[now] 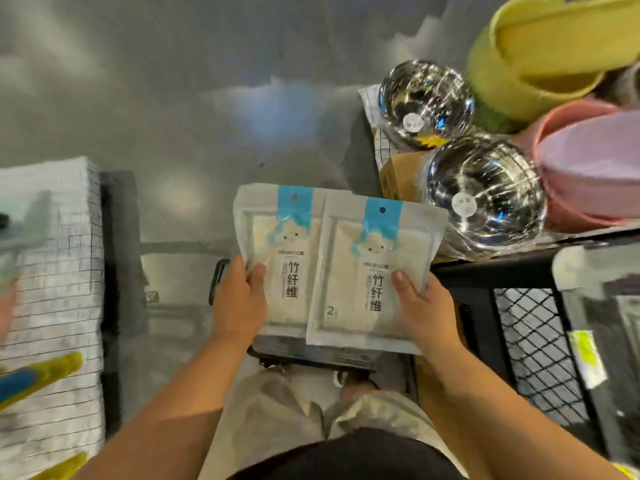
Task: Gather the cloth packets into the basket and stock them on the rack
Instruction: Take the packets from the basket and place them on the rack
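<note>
**Two cloth packets held over the basket**

The left hand is gripping a white plastic cloth packet with a blue top strip, thumb lying on its front. The right hand is gripping a second matching packet, which is overlapping the first. Both are sitting above a dark basket, beside the black mesh rack.

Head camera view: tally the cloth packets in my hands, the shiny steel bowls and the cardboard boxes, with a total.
Cloth packets: 2, one held in the left hand, one in the right hand
Steel bowls: 2
Cardboard box: 1
Total: 5
</note>
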